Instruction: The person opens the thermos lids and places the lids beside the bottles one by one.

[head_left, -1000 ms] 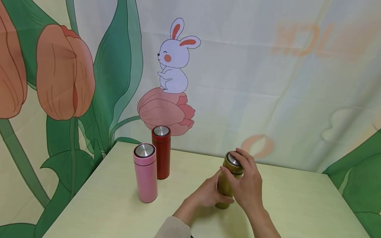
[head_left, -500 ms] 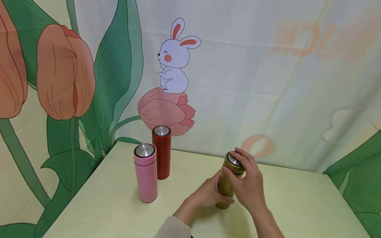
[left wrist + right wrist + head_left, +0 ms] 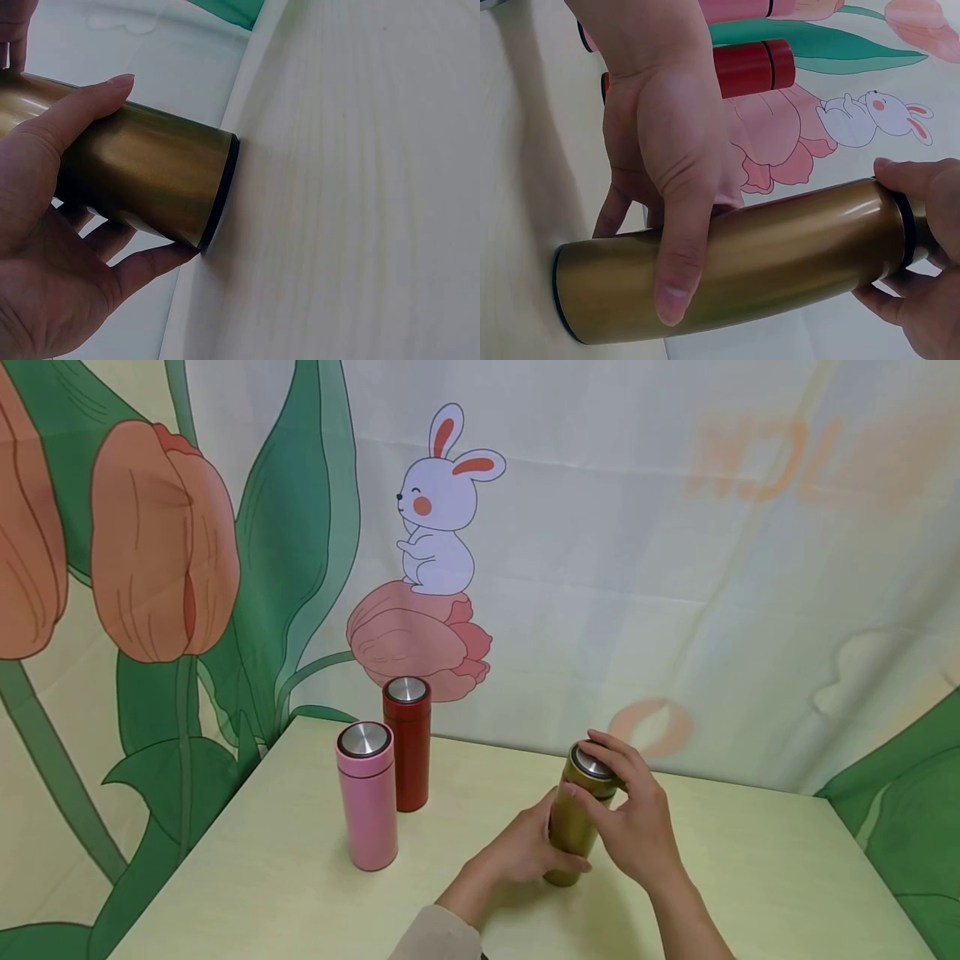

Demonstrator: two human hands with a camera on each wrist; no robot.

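This looks like a dressed-up corner, perhaps for filming: a pale table point(image 3: 247, 893) stands against a hanging cloth point(image 3: 570, 568) that fills the background behind it and past both its ends. The cloth, creased in places, is printed with big orange tulips point(image 3: 165, 552), broad green leaves point(image 3: 292, 518) and a cartoon rabbit point(image 3: 438, 556) on a pink flower point(image 3: 408, 631). From the left wrist, the table shows faint wood-like grain. Whether the room is in a home or a studio cannot be told.
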